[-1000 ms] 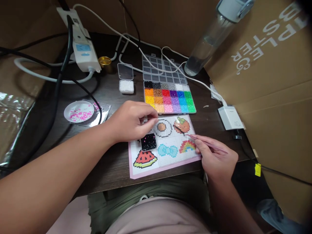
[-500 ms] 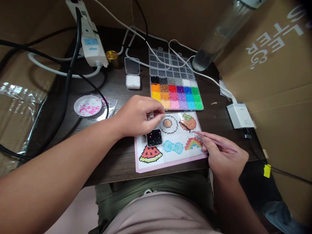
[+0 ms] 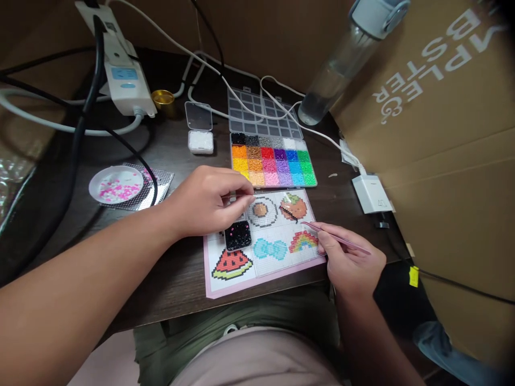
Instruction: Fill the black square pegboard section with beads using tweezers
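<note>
The left hand (image 3: 209, 201) lies over the far left part of the pattern sheet (image 3: 261, 241), fingers curled and thumb and forefinger pinched together at their tips. What they pinch is too small to identify; a pale sliver shows between them. Directly on the near side of this hand sits a small black tray of dark beads (image 3: 237, 235), resting on the sheet and touching the hand's underside or just beside it; contact cannot be confirmed.

The right hand (image 3: 350, 262) is closed around pink tweezers (image 3: 338, 238), held like a pen. The tweezer tips point left and lie at the far edge of the rainbow motif (image 3: 303, 241) on the right part of the sheet. Whether the tips hold a bead cannot be told.

The sheet lies at the near edge of the dark surface (image 3: 177, 145), and also carries a watermelon motif (image 3: 231, 264), a blue bow (image 3: 272, 249), a fried egg (image 3: 261, 210) and an orange fruit (image 3: 293, 207).

Just beyond the sheet stands an open bead organiser (image 3: 273, 161) with coloured compartments. Left of it is a small white bead box (image 3: 200, 141). At the far left, a white dish of pink beads (image 3: 116, 184) rests on a clear pegboard. A power strip (image 3: 120, 75), a gold cap (image 3: 163, 98), a clear bottle (image 3: 341, 64) and a white charger (image 3: 370, 193) occupy the far and right areas.
</note>
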Available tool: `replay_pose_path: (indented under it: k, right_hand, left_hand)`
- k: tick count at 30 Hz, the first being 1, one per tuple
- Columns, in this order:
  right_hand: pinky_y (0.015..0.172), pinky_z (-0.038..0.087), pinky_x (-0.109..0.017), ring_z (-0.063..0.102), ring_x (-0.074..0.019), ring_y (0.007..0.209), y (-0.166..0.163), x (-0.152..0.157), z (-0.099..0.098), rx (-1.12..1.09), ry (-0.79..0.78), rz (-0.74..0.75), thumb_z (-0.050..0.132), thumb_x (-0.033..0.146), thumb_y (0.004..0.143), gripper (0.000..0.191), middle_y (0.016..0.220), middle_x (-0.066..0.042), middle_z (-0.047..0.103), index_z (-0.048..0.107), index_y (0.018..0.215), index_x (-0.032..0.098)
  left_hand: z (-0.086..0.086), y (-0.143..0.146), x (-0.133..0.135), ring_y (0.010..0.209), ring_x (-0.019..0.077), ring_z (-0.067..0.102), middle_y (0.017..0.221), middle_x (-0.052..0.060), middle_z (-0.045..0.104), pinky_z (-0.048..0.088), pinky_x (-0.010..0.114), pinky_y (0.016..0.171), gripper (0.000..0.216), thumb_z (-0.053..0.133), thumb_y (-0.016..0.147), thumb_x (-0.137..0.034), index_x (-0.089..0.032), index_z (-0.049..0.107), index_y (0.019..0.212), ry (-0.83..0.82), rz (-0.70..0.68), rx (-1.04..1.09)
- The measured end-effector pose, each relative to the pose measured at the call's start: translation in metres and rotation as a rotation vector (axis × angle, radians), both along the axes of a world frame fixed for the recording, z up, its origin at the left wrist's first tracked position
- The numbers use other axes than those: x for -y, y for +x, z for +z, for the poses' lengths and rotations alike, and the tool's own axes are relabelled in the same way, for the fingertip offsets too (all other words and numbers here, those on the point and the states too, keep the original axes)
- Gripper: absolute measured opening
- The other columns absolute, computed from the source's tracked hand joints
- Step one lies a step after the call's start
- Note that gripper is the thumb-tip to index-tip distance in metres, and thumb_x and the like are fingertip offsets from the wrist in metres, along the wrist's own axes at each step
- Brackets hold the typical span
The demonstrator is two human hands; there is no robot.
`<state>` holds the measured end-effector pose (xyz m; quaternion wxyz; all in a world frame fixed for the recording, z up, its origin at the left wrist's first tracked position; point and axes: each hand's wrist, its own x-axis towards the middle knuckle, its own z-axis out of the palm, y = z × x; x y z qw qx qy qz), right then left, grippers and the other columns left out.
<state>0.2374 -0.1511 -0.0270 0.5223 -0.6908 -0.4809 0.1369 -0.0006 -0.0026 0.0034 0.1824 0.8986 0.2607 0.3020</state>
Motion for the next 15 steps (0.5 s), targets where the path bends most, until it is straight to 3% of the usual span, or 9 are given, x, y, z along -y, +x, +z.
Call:
replay_pose_path:
  k: [10, 15]
  right_hand:
    - [0.047, 0.059, -0.022, 0.069, -0.0131, 0.054, -0.002, 0.0, 0.008, 0.007, -0.015, -0.001, 0.071, 0.024, 0.083, 0.015, 0.081, -0.006, 0.079, 0.08, 0.093, 0.018]
    - [0.066, 0.066, -0.032, 0.078, -0.0214, 0.077, -0.015, 0.008, 0.007, 0.228, 0.227, 0.083, 0.071, 0.01, 0.081, 0.02, 0.091, -0.006, 0.08, 0.079, 0.095, 0.021]
  left_hand:
    - [-0.001, -0.001, 0.0, 0.051, 0.0047, 0.048, 0.061, -0.003, 0.064, 0.035, 0.018, 0.052, 0.014, 0.061, 0.085, -0.018, -0.015, 0.071, 0.076, 0.022, -0.005, 0.018]
    - [-0.002, 0.0, 0.0, 0.05, 0.0051, 0.048, 0.061, -0.003, 0.064, 0.035, 0.018, 0.051, 0.012, 0.062, 0.083, -0.015, -0.015, 0.07, 0.075, 0.054, -0.02, 0.061]
